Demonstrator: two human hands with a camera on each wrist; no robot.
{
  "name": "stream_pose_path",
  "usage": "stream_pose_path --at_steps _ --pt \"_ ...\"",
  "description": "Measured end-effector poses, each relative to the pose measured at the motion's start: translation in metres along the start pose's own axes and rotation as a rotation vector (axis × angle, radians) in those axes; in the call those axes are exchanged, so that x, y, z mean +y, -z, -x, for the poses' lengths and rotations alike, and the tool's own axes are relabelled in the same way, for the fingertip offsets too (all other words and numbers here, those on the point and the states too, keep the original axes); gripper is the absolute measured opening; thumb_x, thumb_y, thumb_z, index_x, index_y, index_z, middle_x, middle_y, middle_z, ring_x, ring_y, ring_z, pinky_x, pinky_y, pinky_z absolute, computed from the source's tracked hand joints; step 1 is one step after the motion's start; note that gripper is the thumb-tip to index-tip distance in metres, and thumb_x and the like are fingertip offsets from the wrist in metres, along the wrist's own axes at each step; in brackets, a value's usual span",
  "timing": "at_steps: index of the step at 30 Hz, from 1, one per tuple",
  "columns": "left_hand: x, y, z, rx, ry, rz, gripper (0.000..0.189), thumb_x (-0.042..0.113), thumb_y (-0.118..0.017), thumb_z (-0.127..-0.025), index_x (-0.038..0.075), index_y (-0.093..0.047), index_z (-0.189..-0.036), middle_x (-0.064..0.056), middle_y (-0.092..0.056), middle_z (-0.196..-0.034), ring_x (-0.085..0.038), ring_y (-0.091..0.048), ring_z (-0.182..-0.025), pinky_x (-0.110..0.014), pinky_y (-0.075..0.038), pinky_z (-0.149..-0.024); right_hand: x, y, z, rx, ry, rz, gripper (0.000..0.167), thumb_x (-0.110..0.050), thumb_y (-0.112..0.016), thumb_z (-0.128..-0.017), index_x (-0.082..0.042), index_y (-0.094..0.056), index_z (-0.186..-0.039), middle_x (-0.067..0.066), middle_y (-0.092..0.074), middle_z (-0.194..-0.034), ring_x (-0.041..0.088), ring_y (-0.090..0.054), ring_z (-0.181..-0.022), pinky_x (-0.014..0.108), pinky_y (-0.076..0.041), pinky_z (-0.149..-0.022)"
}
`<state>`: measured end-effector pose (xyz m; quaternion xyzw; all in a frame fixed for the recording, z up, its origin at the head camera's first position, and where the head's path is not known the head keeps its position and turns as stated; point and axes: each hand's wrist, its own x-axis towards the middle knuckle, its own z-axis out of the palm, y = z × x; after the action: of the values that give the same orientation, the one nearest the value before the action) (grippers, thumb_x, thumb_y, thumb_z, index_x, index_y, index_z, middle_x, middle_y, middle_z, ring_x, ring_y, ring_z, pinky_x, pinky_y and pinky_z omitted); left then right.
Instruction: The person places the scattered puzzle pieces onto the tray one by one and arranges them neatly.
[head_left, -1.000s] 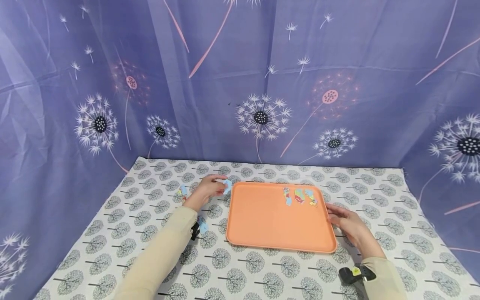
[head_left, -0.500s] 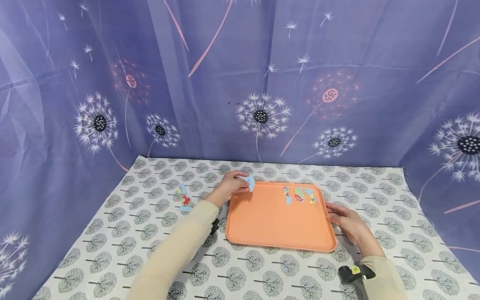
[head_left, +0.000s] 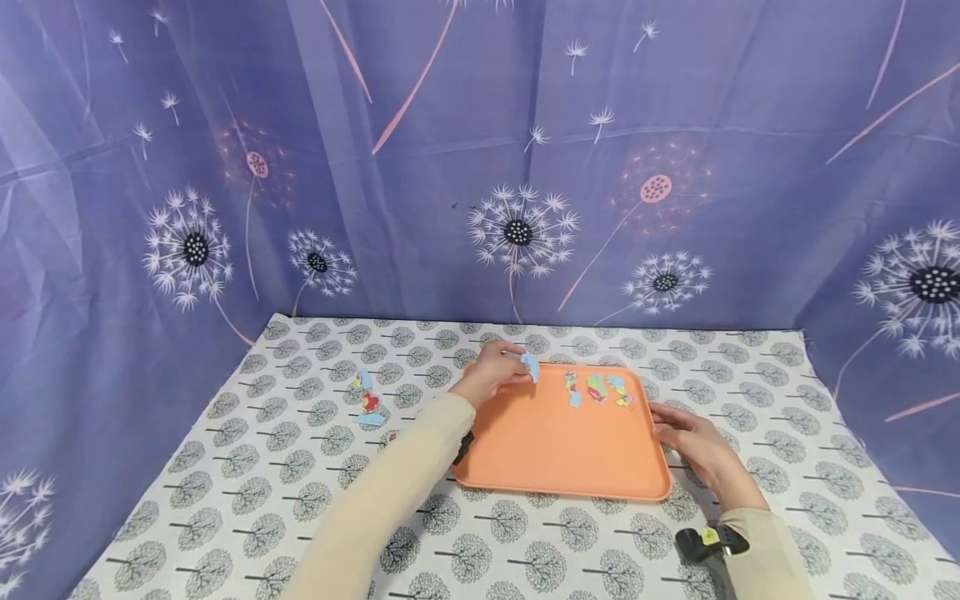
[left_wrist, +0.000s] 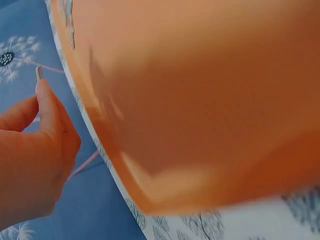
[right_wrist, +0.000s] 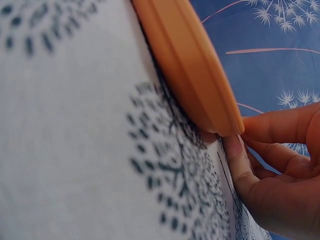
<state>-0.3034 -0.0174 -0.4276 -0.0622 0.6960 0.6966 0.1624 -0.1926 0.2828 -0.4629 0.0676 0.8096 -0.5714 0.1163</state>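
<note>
In the head view, my left hand (head_left: 492,371) pinches a light-blue puzzle piece (head_left: 531,367) over the far edge of an orange tray (head_left: 555,450). The left wrist view shows that piece (left_wrist: 39,73) edge-on, upright between thumb and fingers. Three colourful puzzle pieces lie in a row at the tray's far right: a narrow one (head_left: 573,389), a green-and-red one (head_left: 596,387) and a blue-and-yellow one (head_left: 619,392). My right hand (head_left: 697,446) holds the tray's right rim, its thumb (right_wrist: 235,150) low against the edge in the right wrist view.
Left of the tray, several loose pieces lie on the tree-print cloth (head_left: 300,467), among them a red one (head_left: 371,402) and a blue one (head_left: 371,418). Another piece (head_left: 394,435) is partly hidden by the left sleeve. A purple dandelion curtain (head_left: 420,208) stands behind the table.
My left hand has carried the light-blue piece rightward from the cloth beside the tray to over its far edge, uncovering loose pieces at left. The right hand stays at the rim.
</note>
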Motion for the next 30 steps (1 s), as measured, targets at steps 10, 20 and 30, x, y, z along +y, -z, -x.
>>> stream_pose_path --at_steps 10,20,30 --pt "-0.013 -0.03 -0.007 -0.019 0.004 -0.072 0.033 -0.018 -0.064 -0.08 -0.008 -0.061 -0.111 -0.017 -0.059 -0.108 -0.023 -0.069 -0.069 -0.025 -0.062 -0.065 -0.001 0.001 0.0 0.002 0.001 0.0 0.058 -0.009 -0.053 -0.096 0.003 -0.03 -0.148 0.028 -0.042 -0.14 0.039 -0.047 -0.124 0.05 -0.04 -0.109" --pt "-0.017 -0.042 -0.007 0.003 -0.014 -0.169 0.033 -0.021 -0.063 -0.078 -0.01 -0.061 -0.109 -0.02 -0.06 -0.105 -0.024 -0.066 -0.071 -0.027 -0.062 -0.064 -0.001 0.001 0.0 0.002 0.024 -0.012 0.057 -0.007 -0.053 -0.096 0.005 -0.03 -0.147 0.03 -0.043 -0.138 0.039 -0.049 -0.122 0.05 -0.041 -0.108" --pt "-0.018 -0.047 -0.014 0.069 -0.016 -0.342 0.027 -0.018 -0.067 -0.076 -0.008 -0.061 -0.1 -0.013 -0.059 -0.086 -0.027 -0.069 -0.068 -0.024 -0.06 -0.055 0.0 0.002 0.001 -0.005 0.022 -0.006 0.057 -0.008 -0.054 -0.096 0.003 -0.031 -0.147 0.029 -0.043 -0.139 0.04 -0.048 -0.123 0.051 -0.041 -0.108"
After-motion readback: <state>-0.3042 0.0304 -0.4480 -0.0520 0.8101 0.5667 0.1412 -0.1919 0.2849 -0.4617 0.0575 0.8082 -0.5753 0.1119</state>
